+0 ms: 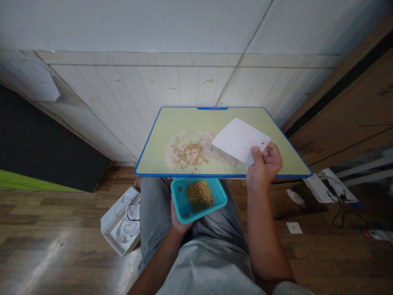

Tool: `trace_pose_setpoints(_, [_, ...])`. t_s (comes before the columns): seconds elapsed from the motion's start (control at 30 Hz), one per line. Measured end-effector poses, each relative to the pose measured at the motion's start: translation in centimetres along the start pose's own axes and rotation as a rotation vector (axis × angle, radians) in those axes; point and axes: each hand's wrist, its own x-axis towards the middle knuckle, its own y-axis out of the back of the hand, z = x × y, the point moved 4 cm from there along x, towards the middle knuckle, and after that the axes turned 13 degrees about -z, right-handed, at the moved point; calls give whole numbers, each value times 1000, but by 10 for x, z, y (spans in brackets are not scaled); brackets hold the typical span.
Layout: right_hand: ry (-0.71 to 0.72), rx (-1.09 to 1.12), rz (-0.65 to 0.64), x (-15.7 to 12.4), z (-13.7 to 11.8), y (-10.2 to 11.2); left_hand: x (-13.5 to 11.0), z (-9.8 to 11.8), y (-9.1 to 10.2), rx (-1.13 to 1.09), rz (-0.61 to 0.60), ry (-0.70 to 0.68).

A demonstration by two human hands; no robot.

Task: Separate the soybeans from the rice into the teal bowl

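White card (236, 139), pinched by right fingers (257, 155), hides some board (184, 119) beside pale grains (214, 152); left fingers (173, 209) clasp a tub (219, 194).

Left hand (178, 221) supports a teal tub (219, 196), part-filled with golden beans (199, 193), at the near edge of the blue-rimmed surface (181, 119). Right hand (264, 164) grasps a white card (239, 139) near one corner; beside it, loose beans (193, 152) lie among pale grains (216, 153). Open box (116, 211) on wooden floor (37, 229), left.

White card (238, 139), turquoise tub (218, 196) of golden beans (199, 194)
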Motion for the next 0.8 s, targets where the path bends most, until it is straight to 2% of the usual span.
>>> trace_pose_setpoints(0.13, [-21,-87,144,-21,-9,5,3,1,-12,6,-8,-18])
trace_pose_setpoints(0.17, [-49,-88,131,-26,-11,2,4,1,-15,10,-25,-19])
trace_pose_setpoints(0.27, [-140,-87,-36,-34,-18,-12,7,2,-19,14,-75,-6])
trace_pose_setpoints(0.37, [-162,-122,-158,-38,-26,-21,6,5,-13,10,-85,-2])
trace_pose_setpoints(0.57, [-171,-171,-243,-40,-33,-26,-2,10,10,11,-53,-19])
trace_pose_setpoints(0.8, [-206,-146,-319,-47,-35,-32,1,11,9,19,-14,-14])
